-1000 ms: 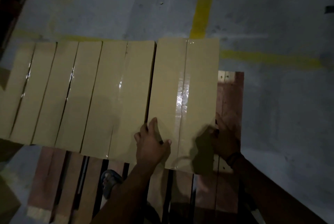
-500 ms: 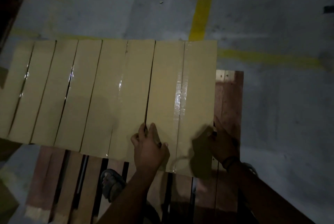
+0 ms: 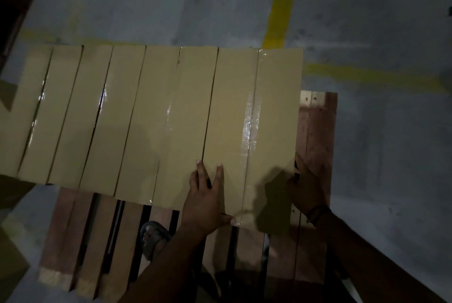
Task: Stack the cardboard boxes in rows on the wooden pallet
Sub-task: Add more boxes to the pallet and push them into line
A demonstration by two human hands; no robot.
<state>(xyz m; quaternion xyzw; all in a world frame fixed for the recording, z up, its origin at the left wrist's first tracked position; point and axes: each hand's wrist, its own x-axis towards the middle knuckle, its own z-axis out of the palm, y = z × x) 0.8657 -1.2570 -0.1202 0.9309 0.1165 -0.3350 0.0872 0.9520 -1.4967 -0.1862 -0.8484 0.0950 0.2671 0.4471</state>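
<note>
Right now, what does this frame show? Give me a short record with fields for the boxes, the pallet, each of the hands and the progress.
boxes: cardboard boxes lie side by side in one row across the far part of the wooden pallet
end box: rightmost box, taped seam up, close against its neighbour
left hand: flat on that box's top, near end, fingers straight
right hand: against that box's right side, near the front corner
near slats: bare; a sandalled foot shows there
progress: one row laid
</note>
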